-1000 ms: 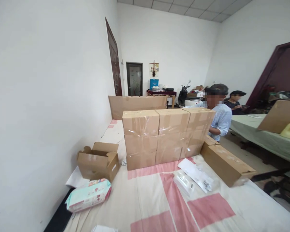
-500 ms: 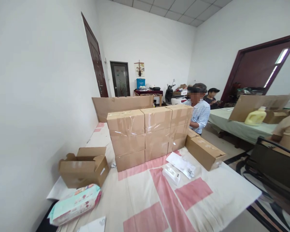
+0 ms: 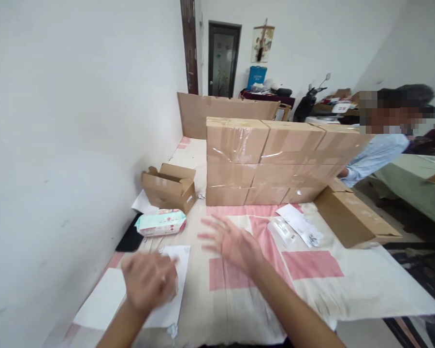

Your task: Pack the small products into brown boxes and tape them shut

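Paper (image 3: 168, 309) lies on the cloth (image 3: 311, 295), partly covered from view by the left hand (image 3: 150, 280), and a second sheet (image 3: 99, 297) lies beside it, nearer to the wall (image 3: 50, 193). The left hand is blurred, with its fingers curled like a loose fist; whether something is inside it, I cannot tell. The right hand (image 3: 234, 244) is released, its fingers spread, and it holds nothing; it appears to be in the air over the cloth, to the right of the paper. From this, I judge that the step is one of free movement of hands, between two handlings, and not yet work on any object. If the paper is to be lifted, the move calls for lowering the hand to its edge and pinching it flat, so that it does not crease. Beyond the left hand are the wipes (image 3: 161, 223), and just behind them the open box (image 3: 168, 191); the stack of boxes (image 3: 235, 140) stands farther, touched by neither hand. To the right lie the clear pack (image 3: 283, 232) and a printed sheet (image 3: 299, 224), well apart from the left hand. A co-worker's sleeve (image 3: 377, 152) shows behind the stack's right end.
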Motion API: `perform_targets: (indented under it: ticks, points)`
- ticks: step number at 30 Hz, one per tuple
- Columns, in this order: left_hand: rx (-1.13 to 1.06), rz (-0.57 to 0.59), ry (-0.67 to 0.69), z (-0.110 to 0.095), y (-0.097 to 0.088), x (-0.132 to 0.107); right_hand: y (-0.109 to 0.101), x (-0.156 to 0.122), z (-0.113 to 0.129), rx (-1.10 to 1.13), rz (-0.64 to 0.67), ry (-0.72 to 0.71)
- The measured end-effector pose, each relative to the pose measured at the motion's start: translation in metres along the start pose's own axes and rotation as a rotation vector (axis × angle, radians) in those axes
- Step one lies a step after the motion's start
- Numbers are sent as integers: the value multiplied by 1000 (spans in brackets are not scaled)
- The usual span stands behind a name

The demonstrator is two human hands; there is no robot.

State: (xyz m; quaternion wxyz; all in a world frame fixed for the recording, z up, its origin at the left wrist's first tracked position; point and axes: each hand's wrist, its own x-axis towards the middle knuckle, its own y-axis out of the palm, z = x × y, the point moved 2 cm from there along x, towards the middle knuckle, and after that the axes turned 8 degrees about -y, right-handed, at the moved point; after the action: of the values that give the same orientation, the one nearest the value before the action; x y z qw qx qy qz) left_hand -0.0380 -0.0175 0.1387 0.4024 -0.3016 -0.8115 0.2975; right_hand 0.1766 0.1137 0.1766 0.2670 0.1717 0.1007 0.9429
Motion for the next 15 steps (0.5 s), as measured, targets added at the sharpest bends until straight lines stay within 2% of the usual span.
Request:
perform_targets:
  ticks: [2, 3, 4, 6, 8, 10, 12, 15]
  points:
    - [110, -46, -145, 31, 5, 42, -30, 63, -14, -435, -96, -57]
    - [181, -22, -221, 46, 11, 64, -40, 97, -22, -702, -89, -77]
    - [295, 111, -226, 58, 19, 83, -46, 131, -30, -948, -27, -94]
    - [472, 450, -124, 75, 41, 113, -47, 189, -49, -1336, 222, -102]
    - [531, 660, 5, 84, 61, 130, -43, 230, -66, -1557, 366, -27]
    - [531, 724, 89, 86, 76, 139, -36, 251, -78, -1633, 416, 43]
    - [551, 742, 141, 81, 84, 141, -28, 255, -85, -1643, 432, 63]
    - [610, 712, 192, 67, 78, 137, -13, 245, -87, -1661, 417, 54]
